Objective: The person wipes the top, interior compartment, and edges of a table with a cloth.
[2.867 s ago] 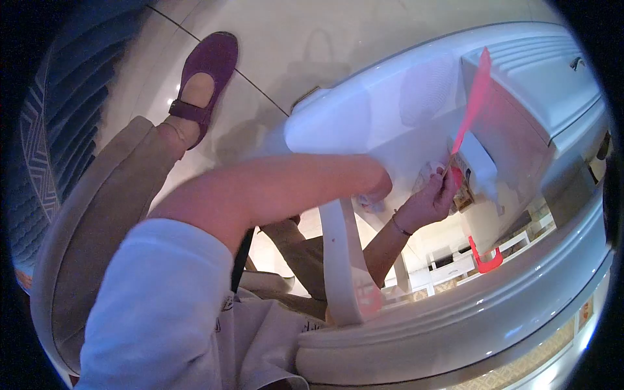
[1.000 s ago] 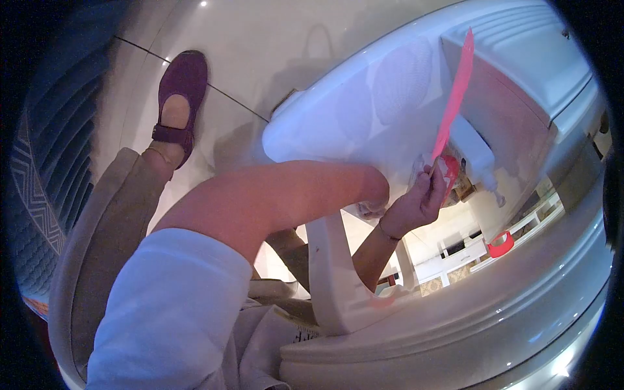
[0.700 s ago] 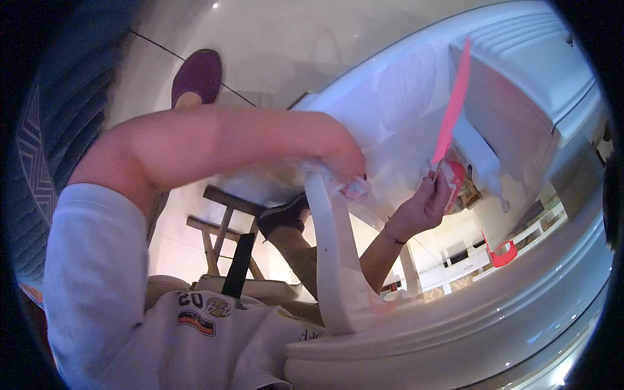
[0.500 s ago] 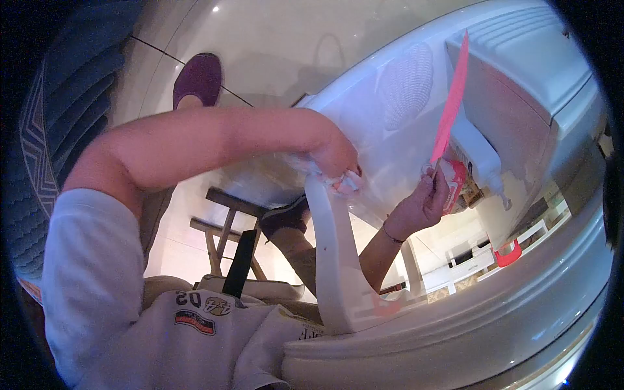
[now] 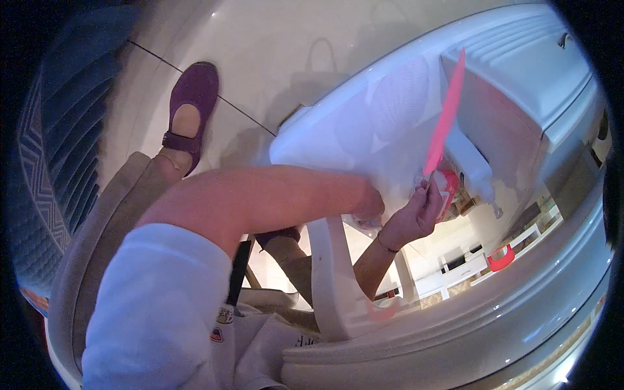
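I have the right hand [image 5: 411,220] pinching one pink strip [image 5: 446,117] between thumb and fingertips, with next to no gap. The strip's long axis runs from that grip toward the far side, leaning right, its pointed tip farthest from me. The left hand [image 5: 370,200], blurred on my feed, is curled around one pale crumpled cloth [image 5: 364,223]; how tightly, I can't tell. Beside the right hand I count one red-and-white packet [image 5: 446,185] and, farther right, one white bottle [image 5: 470,162].
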